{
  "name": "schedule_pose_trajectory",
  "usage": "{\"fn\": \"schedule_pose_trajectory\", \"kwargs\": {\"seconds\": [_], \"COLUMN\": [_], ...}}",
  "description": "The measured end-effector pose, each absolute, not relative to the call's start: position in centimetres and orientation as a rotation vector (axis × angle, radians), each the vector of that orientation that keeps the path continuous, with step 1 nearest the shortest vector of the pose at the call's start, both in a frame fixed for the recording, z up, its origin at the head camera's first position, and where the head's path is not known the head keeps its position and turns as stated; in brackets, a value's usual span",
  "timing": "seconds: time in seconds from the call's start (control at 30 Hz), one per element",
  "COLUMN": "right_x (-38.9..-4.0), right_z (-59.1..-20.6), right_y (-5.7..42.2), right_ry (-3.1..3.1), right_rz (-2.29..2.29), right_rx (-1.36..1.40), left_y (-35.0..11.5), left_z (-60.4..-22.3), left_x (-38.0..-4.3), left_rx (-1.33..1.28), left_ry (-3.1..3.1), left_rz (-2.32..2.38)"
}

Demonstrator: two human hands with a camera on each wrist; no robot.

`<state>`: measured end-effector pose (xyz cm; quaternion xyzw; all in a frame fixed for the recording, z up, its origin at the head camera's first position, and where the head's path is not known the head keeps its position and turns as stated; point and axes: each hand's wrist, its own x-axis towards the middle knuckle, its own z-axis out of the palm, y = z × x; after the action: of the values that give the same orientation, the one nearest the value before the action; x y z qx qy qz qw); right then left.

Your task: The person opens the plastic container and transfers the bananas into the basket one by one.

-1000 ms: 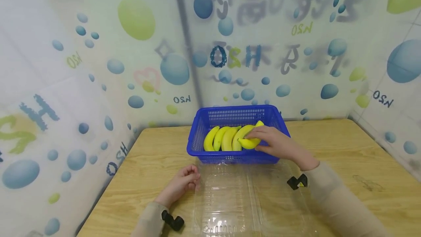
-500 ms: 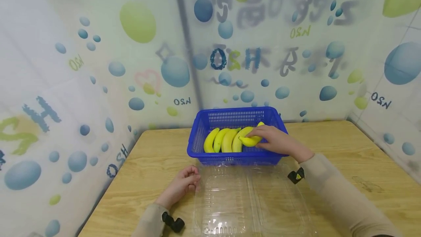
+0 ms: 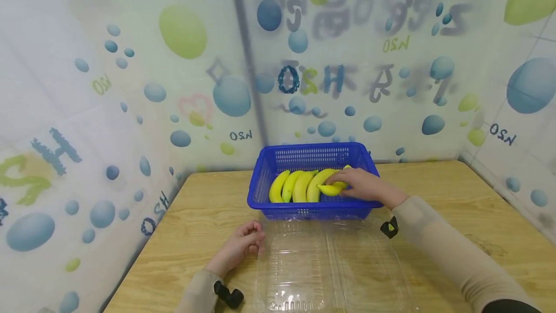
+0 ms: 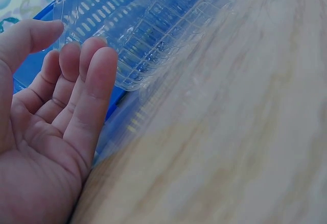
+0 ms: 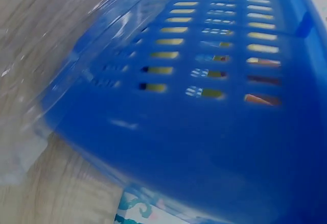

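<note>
Inside the blue basket (image 3: 312,210), several yellow bananas (image 3: 299,186) lie side by side. My right hand (image 3: 358,182) grips another banana (image 3: 333,189) at the basket's right side, fingers over its top. In the right wrist view only the slotted basket wall (image 5: 153,127) shows, and the hand is hidden behind it. A clear plastic clamshell box (image 3: 299,264) lies opened flat in front of the basket. Beside its left edge rests my left hand (image 3: 241,243), fingers loosely bent. In the left wrist view its fingertips (image 4: 102,63) overlap the clear box, with the thumb apart from them.
All of this stands on a wooden table (image 3: 208,197). Directly behind the basket rises a wall covering (image 3: 195,86) with a bubble print, which also closes in the left and right sides. A dark strap-mounted device (image 3: 229,295) sits on the left wrist.
The right forearm has shifted forward and a little left, while the banana in the right hand has moved slightly right inside the basket. The left hand stays put; the head view has tilted slightly.
</note>
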<state>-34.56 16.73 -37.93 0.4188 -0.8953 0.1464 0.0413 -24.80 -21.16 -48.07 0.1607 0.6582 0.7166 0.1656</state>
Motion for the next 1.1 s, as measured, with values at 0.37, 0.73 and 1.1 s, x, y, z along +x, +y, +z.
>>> {"fn": "schedule_pose_trajectory", "kwargs": {"seconds": [0.37, 0.73, 1.1], "right_x": [-35.8, -36.6, -37.3], "right_z": [-39.1, -39.4, -40.4], "right_y": [16.8, 15.9, 16.0], "right_ry": [-2.797, -2.928, -3.033], "right_rz": [0.254, 0.167, 0.108], "right_rx": [1.344, 1.318, 1.316], "left_y": [-21.0, -21.3, -21.3], "left_z": [-48.2, -48.1, -48.1], "left_x": [-24.8, -24.9, -24.8], "left_rx": [0.455, 0.486, 0.481], "left_ry": [1.877, 1.88, 1.868], "left_rz": [2.034, 2.035, 2.042]}}
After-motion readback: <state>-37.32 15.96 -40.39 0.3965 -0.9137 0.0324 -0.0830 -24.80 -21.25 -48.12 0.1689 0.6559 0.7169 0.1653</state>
